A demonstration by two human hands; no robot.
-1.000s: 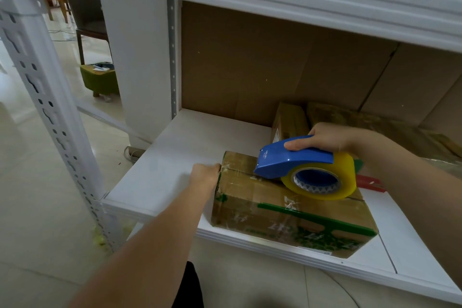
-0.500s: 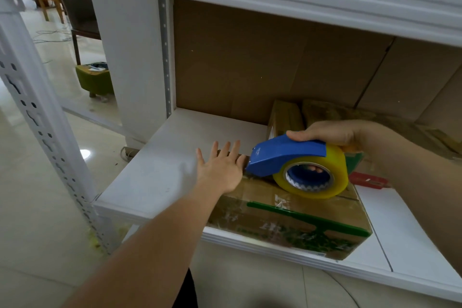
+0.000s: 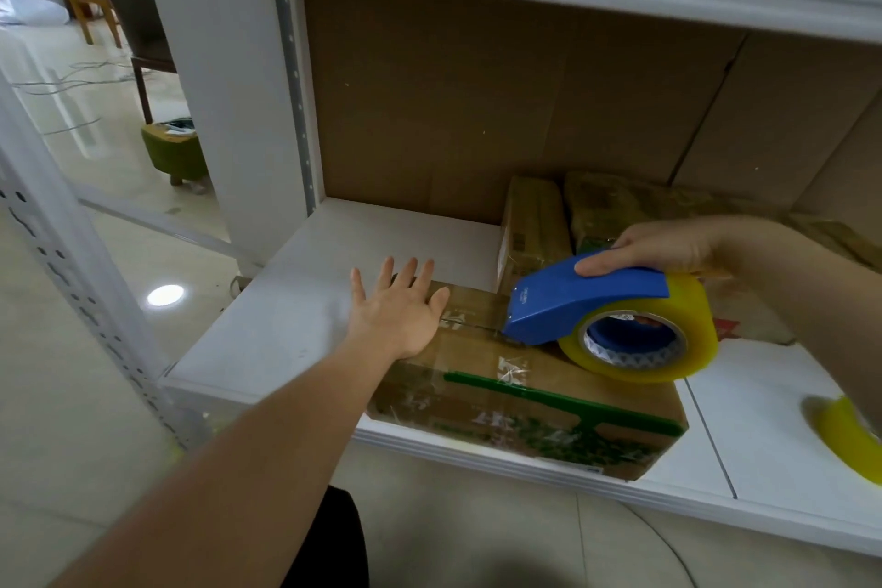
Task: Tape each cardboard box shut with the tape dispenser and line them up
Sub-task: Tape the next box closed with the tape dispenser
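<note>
- The cardboard box (image 3: pixel 525 401) is my landmark: it lies flat at the front edge of the white shelf (image 3: pixel 286 315), one corner overhanging the lip. I judge it light but fairly stiff, its skin glossy with clear tape, so it would slide if pushed sideways. I'd hold it by pressing down on the top panel rather than gripping an edge.
- Behind the box, against the brown backing board, I see two more boxes (image 3: pixel 534 224) standing close together.
- The tape dispenser (image 3: pixel 587 306) sits on the box's top, blue nose down at the centre seam, yellow roll toward the box's right end. It looks rigid and light, best held over its blue hood.
- My right hand (image 3: pixel 668 248) clasps that hood from above, fingers curled round it, forearm coming in from the right of the box.
- My left hand (image 3: pixel 401 310) lies flat on the box's left end, fingers straight and spread, grasping nothing, arm extended from below.
</note>
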